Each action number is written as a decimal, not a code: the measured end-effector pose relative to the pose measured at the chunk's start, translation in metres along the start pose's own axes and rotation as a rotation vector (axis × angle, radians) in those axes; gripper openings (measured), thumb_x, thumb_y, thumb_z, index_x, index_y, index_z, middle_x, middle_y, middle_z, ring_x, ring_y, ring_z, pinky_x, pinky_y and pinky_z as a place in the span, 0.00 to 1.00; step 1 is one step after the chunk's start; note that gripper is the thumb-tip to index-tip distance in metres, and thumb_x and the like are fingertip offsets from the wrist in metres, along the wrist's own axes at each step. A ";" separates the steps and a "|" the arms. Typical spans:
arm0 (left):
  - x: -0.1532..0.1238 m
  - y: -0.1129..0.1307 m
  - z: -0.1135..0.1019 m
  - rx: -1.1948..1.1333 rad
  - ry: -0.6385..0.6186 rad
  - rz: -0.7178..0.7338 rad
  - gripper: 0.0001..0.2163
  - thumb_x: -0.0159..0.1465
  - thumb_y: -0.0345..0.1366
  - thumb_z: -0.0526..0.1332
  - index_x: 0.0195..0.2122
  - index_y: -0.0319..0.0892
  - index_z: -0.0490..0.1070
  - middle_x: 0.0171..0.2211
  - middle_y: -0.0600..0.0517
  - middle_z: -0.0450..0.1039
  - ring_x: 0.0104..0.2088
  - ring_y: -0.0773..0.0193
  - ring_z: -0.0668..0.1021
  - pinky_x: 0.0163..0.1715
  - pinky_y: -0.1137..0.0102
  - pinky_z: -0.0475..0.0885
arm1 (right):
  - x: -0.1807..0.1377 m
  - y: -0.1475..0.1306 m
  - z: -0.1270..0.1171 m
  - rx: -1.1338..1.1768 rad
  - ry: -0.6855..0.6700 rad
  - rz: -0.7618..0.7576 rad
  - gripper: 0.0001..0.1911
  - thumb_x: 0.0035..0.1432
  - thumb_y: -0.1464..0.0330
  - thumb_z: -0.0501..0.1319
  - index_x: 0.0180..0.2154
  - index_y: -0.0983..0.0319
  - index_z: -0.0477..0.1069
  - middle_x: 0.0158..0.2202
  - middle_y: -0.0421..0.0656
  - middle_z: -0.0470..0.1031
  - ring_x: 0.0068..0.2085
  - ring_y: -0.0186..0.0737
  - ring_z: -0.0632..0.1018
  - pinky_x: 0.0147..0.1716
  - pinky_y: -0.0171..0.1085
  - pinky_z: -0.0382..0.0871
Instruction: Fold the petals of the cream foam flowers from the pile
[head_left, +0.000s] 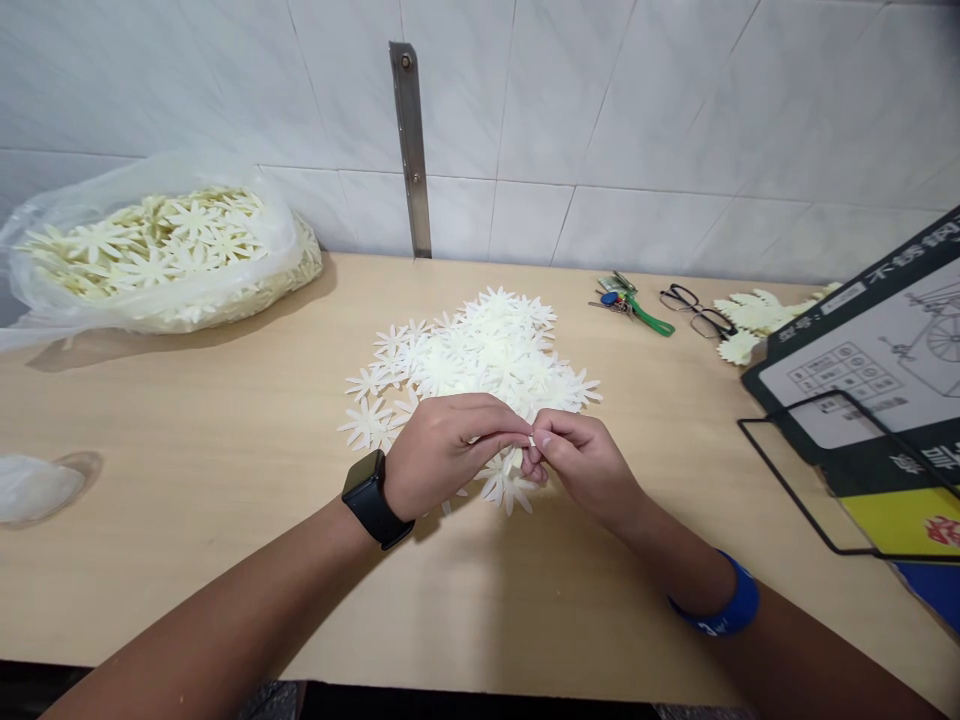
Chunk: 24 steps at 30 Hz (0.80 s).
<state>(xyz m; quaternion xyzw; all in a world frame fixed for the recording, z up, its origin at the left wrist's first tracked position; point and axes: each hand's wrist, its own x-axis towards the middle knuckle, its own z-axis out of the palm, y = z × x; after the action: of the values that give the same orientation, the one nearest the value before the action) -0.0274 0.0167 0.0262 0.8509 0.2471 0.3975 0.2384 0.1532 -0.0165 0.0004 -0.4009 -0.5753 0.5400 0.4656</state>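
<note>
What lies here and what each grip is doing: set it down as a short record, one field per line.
Left grip: fingertips on a pale bit; watch on wrist
Right grip: pinching at the same bit; blue band on forearm
Pile: pale flowers, loose on the table
Back left: open bag of similar flowers
Back right: keys, glasses
Right edge: printed box
Unclear: whether the bit belongs to a flower

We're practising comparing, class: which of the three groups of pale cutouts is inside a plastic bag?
The left group, in the translucent bag; the middle heap and the right group, beside the glasses, lie unbagged on the table.
</note>
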 end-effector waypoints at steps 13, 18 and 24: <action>-0.001 -0.005 0.004 -0.019 -0.009 -0.022 0.05 0.63 0.31 0.62 0.34 0.40 0.78 0.30 0.52 0.79 0.31 0.69 0.79 0.33 0.76 0.72 | 0.001 -0.003 0.004 0.003 0.056 0.088 0.09 0.52 0.72 0.56 0.20 0.62 0.68 0.20 0.38 0.71 0.21 0.31 0.69 0.22 0.32 0.64; 0.000 -0.004 0.003 -0.069 -0.011 -0.104 0.03 0.61 0.29 0.64 0.32 0.40 0.78 0.29 0.53 0.78 0.30 0.70 0.78 0.32 0.76 0.71 | 0.003 -0.004 0.004 -0.011 0.022 0.093 0.09 0.52 0.72 0.56 0.20 0.61 0.66 0.19 0.37 0.70 0.21 0.31 0.68 0.21 0.32 0.63; 0.002 -0.004 0.002 -0.132 -0.044 -0.166 0.04 0.60 0.27 0.65 0.30 0.38 0.78 0.29 0.52 0.79 0.30 0.69 0.78 0.32 0.76 0.71 | 0.002 0.001 0.000 -0.039 -0.043 0.037 0.10 0.54 0.73 0.55 0.22 0.61 0.66 0.21 0.38 0.71 0.21 0.31 0.68 0.22 0.31 0.63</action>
<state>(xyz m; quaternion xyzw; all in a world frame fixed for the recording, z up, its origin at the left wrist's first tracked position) -0.0250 0.0206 0.0239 0.8185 0.2849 0.3729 0.3315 0.1527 -0.0140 0.0000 -0.4088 -0.5881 0.5456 0.4351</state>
